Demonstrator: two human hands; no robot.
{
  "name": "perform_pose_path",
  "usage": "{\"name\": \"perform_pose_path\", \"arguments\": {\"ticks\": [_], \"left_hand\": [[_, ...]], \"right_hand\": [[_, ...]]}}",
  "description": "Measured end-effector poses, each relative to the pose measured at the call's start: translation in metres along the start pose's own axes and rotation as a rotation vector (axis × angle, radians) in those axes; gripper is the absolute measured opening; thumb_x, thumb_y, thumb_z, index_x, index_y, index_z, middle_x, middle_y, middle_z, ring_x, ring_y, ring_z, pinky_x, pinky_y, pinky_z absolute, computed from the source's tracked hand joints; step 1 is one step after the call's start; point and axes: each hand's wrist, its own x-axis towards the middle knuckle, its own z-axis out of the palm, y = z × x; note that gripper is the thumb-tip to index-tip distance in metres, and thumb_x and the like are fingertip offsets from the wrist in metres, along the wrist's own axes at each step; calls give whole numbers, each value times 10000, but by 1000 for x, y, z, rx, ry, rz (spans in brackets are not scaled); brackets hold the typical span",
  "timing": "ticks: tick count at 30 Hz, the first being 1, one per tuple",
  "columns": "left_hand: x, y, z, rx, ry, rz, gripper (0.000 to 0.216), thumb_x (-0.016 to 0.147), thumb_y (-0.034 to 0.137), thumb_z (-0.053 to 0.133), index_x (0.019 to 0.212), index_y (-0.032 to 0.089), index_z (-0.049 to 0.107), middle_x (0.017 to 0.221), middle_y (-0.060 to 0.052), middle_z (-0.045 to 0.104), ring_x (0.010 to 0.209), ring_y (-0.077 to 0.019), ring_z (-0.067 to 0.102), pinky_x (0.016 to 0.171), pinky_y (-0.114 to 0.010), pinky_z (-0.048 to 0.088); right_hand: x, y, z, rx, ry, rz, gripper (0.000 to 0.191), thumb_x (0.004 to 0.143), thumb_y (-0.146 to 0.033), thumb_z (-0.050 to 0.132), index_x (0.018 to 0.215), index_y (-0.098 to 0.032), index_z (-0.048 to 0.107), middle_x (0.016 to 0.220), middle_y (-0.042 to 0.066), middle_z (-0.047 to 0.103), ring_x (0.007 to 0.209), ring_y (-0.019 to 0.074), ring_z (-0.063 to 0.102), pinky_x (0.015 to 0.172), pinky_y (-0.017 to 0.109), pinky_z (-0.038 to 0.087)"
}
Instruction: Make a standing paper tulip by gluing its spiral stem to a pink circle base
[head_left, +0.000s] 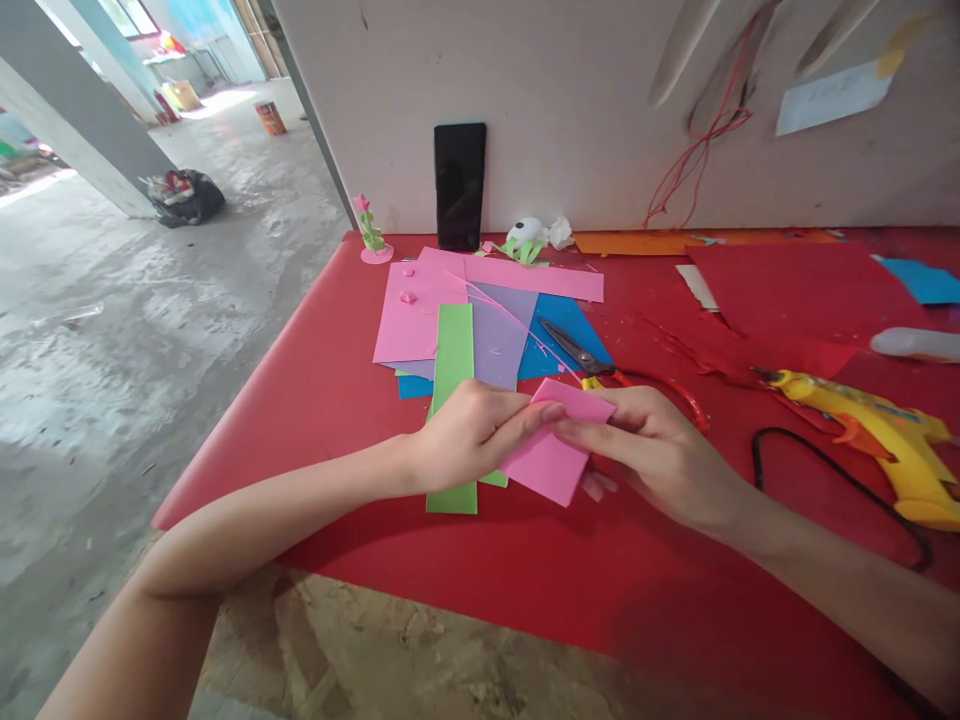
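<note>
A folded piece of pink paper [551, 462] is held up between my two hands over the red table. My left hand [476, 430] pinches its left side, thumb on top. From the right, my right hand [660, 450] grips the same paper, its thumb meeting the left thumb near the middle. Some fingers are hidden beneath the paper. Below and behind lie green strips [454, 350], a lilac sheet [499, 330], pink sheets [405, 320] and blue paper [559, 330]. Scissors [577, 350] with red and yellow handles rest just beyond my right hand.
A yellow glue gun [870, 420] with a black cord lies on the right of the red-covered table [300, 440]. A black phone [459, 185] leans against the white panel. Beside it stand a paper flower [371, 230] and a white ball-like craft piece [526, 235].
</note>
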Motion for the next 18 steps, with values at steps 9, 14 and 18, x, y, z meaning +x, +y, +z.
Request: {"name": "perform_pose_path", "arguments": {"ticks": [9, 14, 18], "left_hand": [[0, 0, 1, 1, -38, -70, 456, 955, 392, 353, 549, 191, 300, 480, 68, 306, 438, -35, 277, 440, -189, 275], [1, -6, 0, 102, 9, 14, 482, 953, 358, 383, 518, 189, 263, 458, 78, 237, 410, -30, 187, 416, -215, 203], [2, -6, -1, 78, -14, -63, 536, 922, 418, 448, 477, 187, 259, 430, 66, 273, 418, -36, 234, 420, -216, 220]], "right_hand": [[1, -1, -9, -41, 100, -37, 363, 767, -409, 709, 572, -135, 573, 473, -23, 474, 404, 33, 453, 387, 170, 320], [3, -1, -13, -87, 125, -45, 335, 789, -403, 695, 630, -134, 574, 474, -34, 472, 399, 22, 434, 391, 159, 311], [4, -2, -18, -135, 174, -61, 360, 786, -411, 701, 624, -128, 549, 464, -33, 477, 387, 21, 433, 381, 154, 304]]}}
